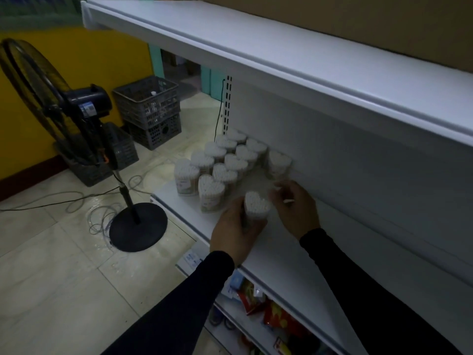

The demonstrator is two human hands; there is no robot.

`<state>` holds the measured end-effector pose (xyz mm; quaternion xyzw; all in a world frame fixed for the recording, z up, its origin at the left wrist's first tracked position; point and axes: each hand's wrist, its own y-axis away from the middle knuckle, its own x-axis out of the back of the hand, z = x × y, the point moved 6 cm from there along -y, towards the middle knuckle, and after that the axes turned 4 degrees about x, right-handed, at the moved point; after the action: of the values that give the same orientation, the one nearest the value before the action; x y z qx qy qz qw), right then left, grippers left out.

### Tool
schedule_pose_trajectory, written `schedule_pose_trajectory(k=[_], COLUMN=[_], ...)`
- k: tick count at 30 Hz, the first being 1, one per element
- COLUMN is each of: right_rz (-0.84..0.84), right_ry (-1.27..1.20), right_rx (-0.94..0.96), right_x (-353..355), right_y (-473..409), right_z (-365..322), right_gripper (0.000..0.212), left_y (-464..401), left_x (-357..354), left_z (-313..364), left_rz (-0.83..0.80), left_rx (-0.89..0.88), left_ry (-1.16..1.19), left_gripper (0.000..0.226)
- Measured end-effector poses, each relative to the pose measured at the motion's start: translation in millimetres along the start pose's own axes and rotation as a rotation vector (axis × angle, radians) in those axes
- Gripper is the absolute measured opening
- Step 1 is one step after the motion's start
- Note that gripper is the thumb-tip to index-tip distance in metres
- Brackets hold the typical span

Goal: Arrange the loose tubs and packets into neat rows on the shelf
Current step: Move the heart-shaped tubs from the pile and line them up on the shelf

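Since the heart-shaped tub (256, 206) of cotton buds looks light, rigid and smooth-walled, it seems best gripped low round its sides, as the left hand (236, 234) curls about it on the shelf (276, 257) while the right hand (297, 207) pinches 1 loose bud beside it.

The shelf (276, 254) is white painted metal with a smooth, satin finish. The heart-shaped tubs (220, 160) are clear glossy plastic filled with white cotton-tipped swabs of matt, fibrous texture. Both sleeves (184, 303) are black matt cloth. The crates (151, 103) are grey perforated plastic, dull in finish. The floor tiles (51, 265) are pale, smooth and slightly reflective. The packets (279, 319) below are glossy printed film.
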<state>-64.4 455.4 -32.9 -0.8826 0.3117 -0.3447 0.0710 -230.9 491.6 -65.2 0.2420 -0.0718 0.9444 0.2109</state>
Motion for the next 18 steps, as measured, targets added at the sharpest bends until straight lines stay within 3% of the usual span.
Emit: schedule_pose_trajectory(k=[3, 5, 8, 12, 18], right_rz=[-0.257, -0.303, -0.245, -0.171, -0.075], right_ry=[-0.061, -0.065, -0.090, -0.071, 0.145], right_rx=[0.006, -0.003, -0.039, -0.094, -0.023], right_x=[-12, -15, -9, 1, 0], right_y=[27, 29, 17, -4, -7], right_z=[-17, -16, -3, 21, 22], right_gripper=[0.041, 0.044, 0.043, 0.051, 0.067], left_y=[0, -2, -3, 3, -1], left_x=[-3, -6, -10, -21, -24], left_z=[4, 3, 2, -3, -14], left_rz=[-0.006, -0.023, -0.062, -0.205, -0.305], left_rx=[-0.025, -0.048, -0.147, -0.261, -0.226], left_ry=[-0.082, -0.122, -0.302, -0.655, -0.788], left_gripper=[0.054, 0.052, 0.050, 0.089, 0.104])
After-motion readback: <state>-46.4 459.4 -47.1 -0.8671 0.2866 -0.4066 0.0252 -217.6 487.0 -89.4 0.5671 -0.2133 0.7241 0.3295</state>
